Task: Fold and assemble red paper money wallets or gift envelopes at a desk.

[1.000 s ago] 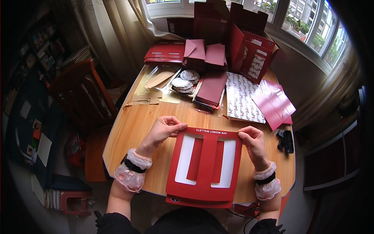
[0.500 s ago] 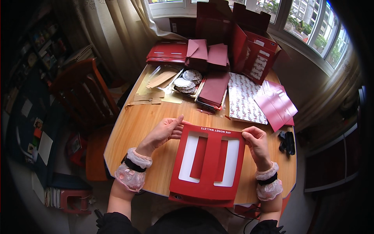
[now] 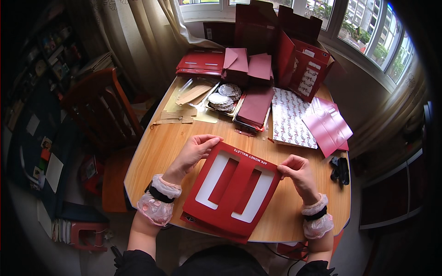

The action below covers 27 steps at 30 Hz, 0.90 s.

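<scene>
Both hands, the left hand [image 3: 195,149] and the right hand [image 3: 298,174], pinch the far corners of a flat red card sleeve [image 3: 232,193] with two window cut-outs at the near tabletop [image 3: 156,152] edge, seemingly still unfolded, while finished red stacks [image 3: 251,108] lie farther back.

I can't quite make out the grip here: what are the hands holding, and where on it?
Both hold the flat red cardboard sleeve with two window cut-outs: left hand at its far left corner, right hand at its far right corner.
</scene>
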Each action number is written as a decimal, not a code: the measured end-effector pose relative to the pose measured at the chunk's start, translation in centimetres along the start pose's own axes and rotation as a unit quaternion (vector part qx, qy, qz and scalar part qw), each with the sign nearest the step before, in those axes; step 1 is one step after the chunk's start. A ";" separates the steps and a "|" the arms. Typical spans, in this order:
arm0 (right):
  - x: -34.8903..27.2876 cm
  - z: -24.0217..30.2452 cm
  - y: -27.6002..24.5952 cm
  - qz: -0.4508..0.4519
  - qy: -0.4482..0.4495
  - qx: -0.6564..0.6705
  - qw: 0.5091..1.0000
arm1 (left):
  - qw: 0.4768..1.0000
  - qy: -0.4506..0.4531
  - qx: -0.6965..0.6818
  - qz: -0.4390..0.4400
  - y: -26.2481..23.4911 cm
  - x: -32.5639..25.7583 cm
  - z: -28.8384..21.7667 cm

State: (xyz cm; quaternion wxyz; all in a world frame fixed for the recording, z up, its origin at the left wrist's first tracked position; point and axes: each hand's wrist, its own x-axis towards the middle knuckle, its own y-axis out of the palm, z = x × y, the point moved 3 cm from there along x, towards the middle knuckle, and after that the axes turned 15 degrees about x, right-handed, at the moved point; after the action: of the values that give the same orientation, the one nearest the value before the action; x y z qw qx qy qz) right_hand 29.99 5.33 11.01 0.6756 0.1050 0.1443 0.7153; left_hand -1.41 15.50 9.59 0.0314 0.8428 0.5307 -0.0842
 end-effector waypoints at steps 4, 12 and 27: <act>-0.3 -0.7 1.2 0.011 0.028 -0.011 0.999 | 1.000 0.010 0.007 -0.008 -0.1 0.1 0.0; -0.9 1.6 0.9 -0.060 -0.115 -0.005 0.992 | 0.959 0.167 0.160 -0.166 -1.4 -0.3 -2.1; -8.7 9.1 6.6 0.009 -0.602 -0.616 0.509 | 0.978 0.206 0.010 -0.016 3.2 -3.2 -4.2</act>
State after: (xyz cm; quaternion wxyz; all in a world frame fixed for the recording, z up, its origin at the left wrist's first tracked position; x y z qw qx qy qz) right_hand 27.55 -3.08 22.24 0.4887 0.0693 -0.7745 0.3955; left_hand 0.55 11.86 14.11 -0.0885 0.8335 0.5387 0.0855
